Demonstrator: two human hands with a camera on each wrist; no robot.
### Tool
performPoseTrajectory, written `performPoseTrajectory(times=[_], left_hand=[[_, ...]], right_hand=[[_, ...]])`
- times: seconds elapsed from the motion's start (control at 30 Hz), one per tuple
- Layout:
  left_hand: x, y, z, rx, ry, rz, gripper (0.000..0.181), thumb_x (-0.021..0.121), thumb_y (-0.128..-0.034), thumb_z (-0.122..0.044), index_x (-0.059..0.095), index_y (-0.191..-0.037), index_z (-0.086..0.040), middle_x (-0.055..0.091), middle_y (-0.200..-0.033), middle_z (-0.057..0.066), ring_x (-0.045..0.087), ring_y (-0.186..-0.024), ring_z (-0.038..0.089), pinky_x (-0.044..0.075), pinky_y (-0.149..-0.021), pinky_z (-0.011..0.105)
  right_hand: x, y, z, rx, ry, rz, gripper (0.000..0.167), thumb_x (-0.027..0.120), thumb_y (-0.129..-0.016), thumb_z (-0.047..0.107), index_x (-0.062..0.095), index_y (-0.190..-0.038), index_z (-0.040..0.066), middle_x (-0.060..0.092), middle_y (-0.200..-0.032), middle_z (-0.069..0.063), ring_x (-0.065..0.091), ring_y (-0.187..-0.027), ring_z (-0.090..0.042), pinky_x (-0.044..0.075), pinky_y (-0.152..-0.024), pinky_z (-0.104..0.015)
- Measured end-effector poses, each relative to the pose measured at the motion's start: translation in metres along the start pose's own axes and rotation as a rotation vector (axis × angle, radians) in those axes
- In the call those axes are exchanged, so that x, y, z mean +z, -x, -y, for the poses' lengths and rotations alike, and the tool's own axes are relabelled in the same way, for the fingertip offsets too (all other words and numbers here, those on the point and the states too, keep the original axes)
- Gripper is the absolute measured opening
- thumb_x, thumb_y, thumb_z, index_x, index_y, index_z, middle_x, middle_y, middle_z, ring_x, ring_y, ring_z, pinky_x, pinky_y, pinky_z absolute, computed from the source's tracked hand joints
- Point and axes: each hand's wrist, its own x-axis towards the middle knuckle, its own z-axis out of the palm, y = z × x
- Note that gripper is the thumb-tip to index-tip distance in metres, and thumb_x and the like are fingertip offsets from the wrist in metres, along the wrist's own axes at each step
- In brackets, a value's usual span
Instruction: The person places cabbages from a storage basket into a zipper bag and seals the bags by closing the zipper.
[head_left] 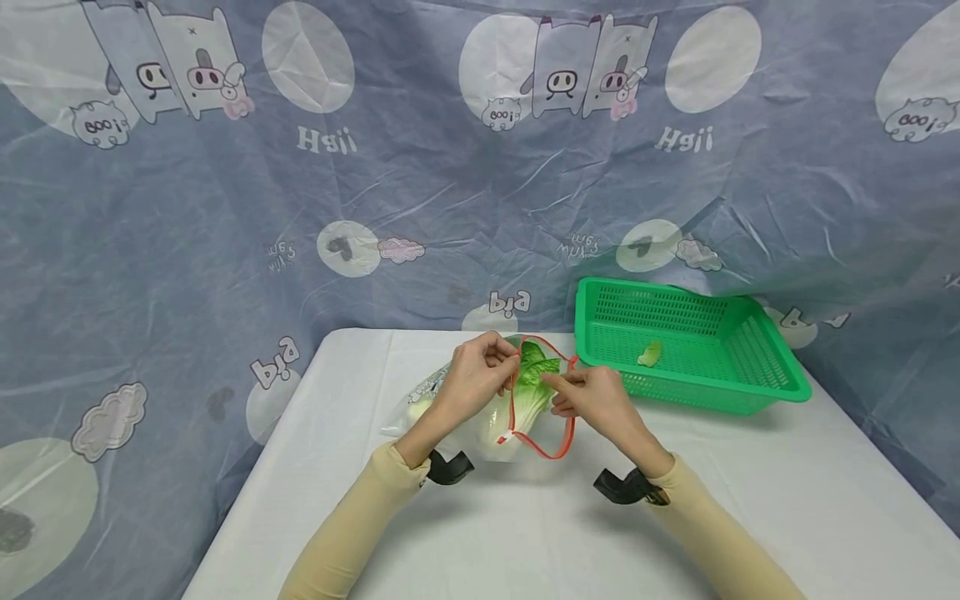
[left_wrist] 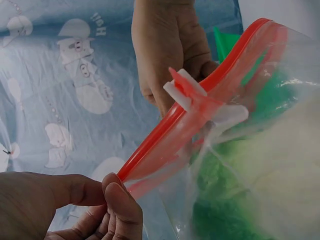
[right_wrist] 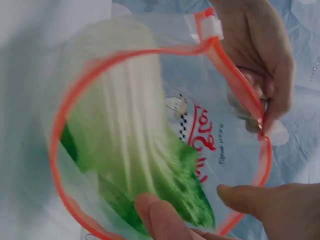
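Observation:
A clear zip bag with a red rim lies open on its side, its white slider on the rim. Leafy green-and-white cabbage is inside the rim's loop. My left hand pinches the rim between thumb and finger. Over the mouth of the bag, my right hand has thumb and forefinger apart, its fingertips at the leaf's end; whether they touch the leaf is unclear.
At the back right of the white table stands a green basket with a small leaf piece in it. A patterned blue-grey cloth hangs behind the table. Another pale item shows at the bag's left part.

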Motion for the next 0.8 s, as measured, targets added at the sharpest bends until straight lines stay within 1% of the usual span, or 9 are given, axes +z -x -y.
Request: performPoseTrajectory(times=[0.1,0.2,0.3,0.4,0.47,0.5,0.6,0.7,0.8], left_hand=[[-0.001,0.000,0.000,-0.004,0.005,0.001,0.014,0.059,-0.0915,-0.009,0.064,-0.096,0.003,0.065,-0.067,0.008,0.061,-0.053,0.021,0.054,-0.053,0.044],[-0.002,0.000,-0.001,-0.012,0.010,0.004,0.015,0.059,-0.0914,-0.009,0.064,-0.097,0.003,0.065,-0.067,0.008,0.061,-0.053,0.022,0.054,-0.054,0.045],[-0.002,-0.001,-0.002,-0.016,0.012,-0.004,0.013,0.059,-0.0910,-0.009,0.064,-0.097,0.002,0.065,-0.067,0.010,0.060,-0.053,0.025,0.054,-0.052,0.042],[-0.003,-0.001,-0.002,-0.015,0.013,-0.014,0.012,0.060,-0.0907,-0.009,0.065,-0.096,0.001,0.065,-0.067,0.011,0.060,-0.054,0.029,0.052,-0.051,0.038],[-0.004,-0.001,-0.002,-0.014,0.018,-0.016,0.012,0.060,-0.0906,-0.009,0.064,-0.096,0.002,0.065,-0.067,0.011,0.061,-0.056,0.032,0.052,-0.051,0.037],[-0.006,-0.001,-0.003,-0.014,0.017,-0.016,0.012,0.060,-0.0906,-0.009,0.064,-0.096,0.002,0.064,-0.067,0.011,0.061,-0.057,0.033,0.052,-0.050,0.034],[-0.012,-0.001,-0.003,-0.007,0.023,-0.015,0.013,0.060,-0.0913,-0.010,0.064,-0.096,0.002,0.064,-0.066,0.010,0.061,-0.059,0.036,0.052,-0.050,0.034],[-0.021,0.000,-0.005,0.003,0.042,-0.025,0.011,0.062,-0.0914,-0.011,0.065,-0.095,0.000,0.063,-0.066,0.010,0.059,-0.060,0.041,0.052,-0.050,0.039],[-0.032,-0.001,-0.008,0.020,0.055,-0.053,0.010,0.064,-0.0909,-0.012,0.066,-0.094,-0.002,0.064,-0.068,0.010,0.058,-0.061,0.044,0.050,-0.050,0.046]], right_hand=[[-0.008,-0.001,0.001,-0.035,0.003,-0.061,0.035,0.066,-0.091,0.035,0.072,-0.094,0.001,0.072,-0.074,-0.012,0.072,-0.062,-0.018,0.059,-0.057,-0.030],[-0.015,-0.004,-0.002,-0.065,0.042,-0.143,0.029,0.067,-0.091,0.029,0.064,-0.094,0.001,0.069,-0.073,-0.014,0.069,-0.056,-0.022,0.057,-0.052,-0.030],[-0.017,-0.008,-0.007,-0.059,0.084,-0.175,0.036,0.068,-0.090,0.029,0.053,-0.108,0.002,0.066,-0.083,-0.015,0.067,-0.052,-0.021,0.056,-0.050,-0.030],[-0.016,-0.015,-0.013,-0.059,0.077,-0.140,0.044,0.068,-0.091,0.028,0.049,-0.123,0.003,0.065,-0.092,-0.018,0.069,-0.055,-0.022,0.056,-0.051,-0.031],[-0.015,-0.019,-0.018,-0.067,0.037,-0.112,0.042,0.066,-0.092,0.024,0.052,-0.126,0.005,0.068,-0.092,-0.019,0.070,-0.058,-0.022,0.058,-0.054,-0.031],[-0.015,-0.021,-0.019,-0.075,0.008,-0.109,0.039,0.066,-0.092,0.021,0.055,-0.125,0.005,0.069,-0.090,-0.019,0.070,-0.060,-0.022,0.058,-0.055,-0.031],[-0.014,-0.024,-0.021,-0.090,-0.119,-0.118,0.028,0.065,-0.091,0.014,0.062,-0.117,0.004,0.070,-0.084,-0.019,0.070,-0.061,-0.020,0.060,-0.060,-0.035],[-0.015,-0.022,-0.016,-0.096,-0.227,-0.135,0.026,0.065,-0.090,0.013,0.064,-0.114,0.003,0.070,-0.082,-0.016,0.070,-0.062,-0.019,0.060,-0.065,-0.040],[-0.017,-0.019,-0.007,-0.098,-0.317,-0.133,0.027,0.066,-0.091,0.017,0.064,-0.112,0.000,0.069,-0.080,-0.009,0.068,-0.061,-0.018,0.060,-0.065,-0.040]])
